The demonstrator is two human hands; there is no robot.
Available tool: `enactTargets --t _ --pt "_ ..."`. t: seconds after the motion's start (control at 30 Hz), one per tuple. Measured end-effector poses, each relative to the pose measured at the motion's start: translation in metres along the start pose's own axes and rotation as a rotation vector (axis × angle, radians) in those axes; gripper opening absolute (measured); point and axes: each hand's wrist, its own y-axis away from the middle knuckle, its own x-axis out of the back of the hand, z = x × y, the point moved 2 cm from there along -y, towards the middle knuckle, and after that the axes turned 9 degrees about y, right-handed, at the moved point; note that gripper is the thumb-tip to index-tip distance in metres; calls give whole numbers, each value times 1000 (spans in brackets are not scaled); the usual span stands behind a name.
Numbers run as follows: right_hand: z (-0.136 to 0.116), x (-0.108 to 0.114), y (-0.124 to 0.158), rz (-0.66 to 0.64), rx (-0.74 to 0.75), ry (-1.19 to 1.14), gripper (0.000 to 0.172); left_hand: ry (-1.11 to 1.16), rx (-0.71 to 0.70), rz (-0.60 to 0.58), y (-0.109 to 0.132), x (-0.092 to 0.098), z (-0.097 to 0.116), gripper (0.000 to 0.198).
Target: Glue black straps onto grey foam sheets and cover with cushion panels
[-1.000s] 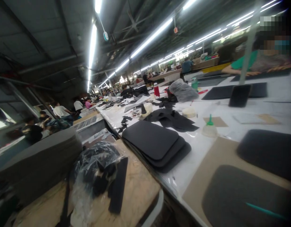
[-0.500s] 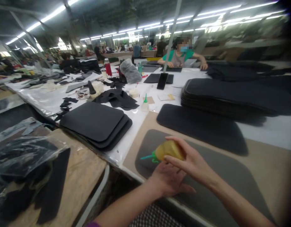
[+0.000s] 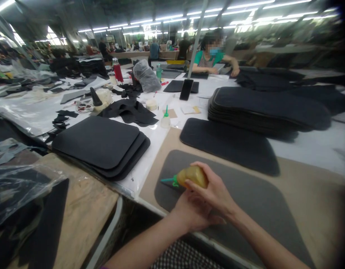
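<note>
My right hand (image 3: 217, 192) is wrapped round a squeeze bottle (image 3: 192, 176) of yellowish liquid, held tilted on its side. Its thin green nozzle (image 3: 167, 180) points left, just over a dark grey rounded panel (image 3: 245, 201). Below the bottle, my left hand (image 3: 190, 211) rests on the panel near its front edge, thumb stretched out to the right; the right hand partly covers its fingers. The grey panel lies on a tan board (image 3: 301, 175). Behind it on the same board is a black rounded panel (image 3: 228, 145).
A stack of black panels (image 3: 102, 144) sits left, a taller stack (image 3: 267, 108) back right. A second nozzle bottle (image 3: 165, 119), a phone (image 3: 186, 89), black scraps (image 3: 130, 111) and a red flask (image 3: 117, 71) stand or lie farther back. A co-worker (image 3: 211, 59) works across the table.
The table and everything on it have shifted left in the picture as my view turned right. My right hand still holds the bottle over the grey panel, with the left hand beneath.
</note>
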Motion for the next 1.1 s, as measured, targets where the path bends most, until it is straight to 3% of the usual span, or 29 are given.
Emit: enactTargets --t 0.17,0.4,0.67,0.87,1.1 --pt "27 5 -35 267 -268 20 55 -25 -30 6 -1 17 4 68" --pt "44 2 -67 421 -319 103 67 -37 -36 17 0 17 5 67" --pt "43 -7 -62 412 -294 109 65 -31 -43 21 0 18 6 64" --pt "33 -8 -39 302 -297 47 54 -32 -38 17 0 18 6 63" --pt "17 -11 -6 217 -299 0 56 -39 -22 17 2 8 1 63"
